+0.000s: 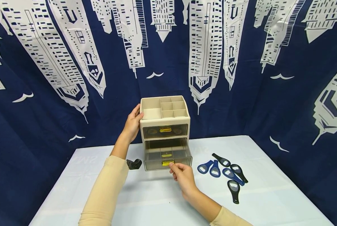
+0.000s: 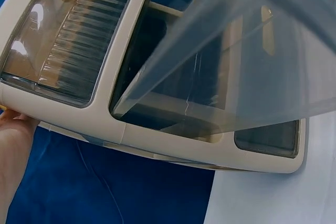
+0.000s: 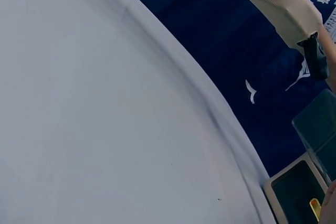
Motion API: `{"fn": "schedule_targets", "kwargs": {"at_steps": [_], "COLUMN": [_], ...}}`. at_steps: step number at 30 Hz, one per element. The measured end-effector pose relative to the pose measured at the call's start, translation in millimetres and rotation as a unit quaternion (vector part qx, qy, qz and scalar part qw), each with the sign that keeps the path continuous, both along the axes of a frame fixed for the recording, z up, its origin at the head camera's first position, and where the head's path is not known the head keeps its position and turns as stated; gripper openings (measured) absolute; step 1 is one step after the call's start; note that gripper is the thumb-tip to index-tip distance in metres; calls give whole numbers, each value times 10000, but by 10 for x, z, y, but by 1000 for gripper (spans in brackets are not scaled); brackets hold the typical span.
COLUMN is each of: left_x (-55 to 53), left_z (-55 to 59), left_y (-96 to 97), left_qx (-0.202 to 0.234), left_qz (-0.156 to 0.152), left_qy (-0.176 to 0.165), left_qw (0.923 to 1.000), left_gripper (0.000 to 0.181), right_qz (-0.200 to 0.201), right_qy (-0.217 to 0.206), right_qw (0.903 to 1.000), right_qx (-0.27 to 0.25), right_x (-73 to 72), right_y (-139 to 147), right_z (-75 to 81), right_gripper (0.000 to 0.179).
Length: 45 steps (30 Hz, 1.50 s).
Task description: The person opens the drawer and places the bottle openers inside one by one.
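Observation:
A beige desktop organizer (image 1: 165, 120) with smoky clear drawers stands toward the back of the table. My left hand (image 1: 132, 123) rests against its left side, thumb at the top rim and fingers fairly straight along the side. The middle drawer (image 1: 152, 164) is pulled out toward me and shows divided compartments. My right hand (image 1: 184, 179) pinches that drawer's gold handle (image 1: 167, 163) between thumb and forefinger. Above it, the upper drawer (image 1: 151, 132) is closed. In the left wrist view, the pulled-out drawer (image 2: 178, 61) juts across the frame, with the closed lower drawer (image 2: 270, 140) beyond.
Several bottle openers, including a blue opener (image 1: 215, 169) and a black opener (image 1: 234, 191), lie to the right on the white table (image 1: 145, 204). A black device (image 1: 134, 164) sits at the left wrist. A navy curtain (image 1: 168, 69) with white building prints hangs behind.

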State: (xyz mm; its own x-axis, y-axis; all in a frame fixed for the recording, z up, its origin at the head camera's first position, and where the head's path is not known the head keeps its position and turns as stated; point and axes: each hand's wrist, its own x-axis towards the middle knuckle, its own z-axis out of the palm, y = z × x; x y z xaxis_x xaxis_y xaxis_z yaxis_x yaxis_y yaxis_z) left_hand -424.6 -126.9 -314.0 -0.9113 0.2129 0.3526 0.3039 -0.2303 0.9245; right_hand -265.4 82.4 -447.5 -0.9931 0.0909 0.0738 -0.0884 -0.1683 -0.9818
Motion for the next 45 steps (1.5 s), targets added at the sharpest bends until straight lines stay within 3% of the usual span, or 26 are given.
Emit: {"fn": "schedule_targets", "kwargs": {"at_steps": [28, 37, 45], "left_x": [-6, -10, -19], "left_z": [-2, 8, -1], "left_y": [23, 9, 7], "left_qx": [-30, -40, 14], "left_qz": [31, 14, -46], "left_qy": [-15, 15, -2], "left_qw": [10000, 10000, 10000], "left_gripper": [60, 61, 60], "right_qz": [160, 167, -133], "right_qy": [5, 183, 1024], "right_qw": [9996, 9948, 9785], "right_qx": [248, 983, 1788], "right_x": [186, 211, 234], "right_y": [12, 219, 656], "right_z": [-33, 0, 76], "right_gripper": [22, 20, 11]}}
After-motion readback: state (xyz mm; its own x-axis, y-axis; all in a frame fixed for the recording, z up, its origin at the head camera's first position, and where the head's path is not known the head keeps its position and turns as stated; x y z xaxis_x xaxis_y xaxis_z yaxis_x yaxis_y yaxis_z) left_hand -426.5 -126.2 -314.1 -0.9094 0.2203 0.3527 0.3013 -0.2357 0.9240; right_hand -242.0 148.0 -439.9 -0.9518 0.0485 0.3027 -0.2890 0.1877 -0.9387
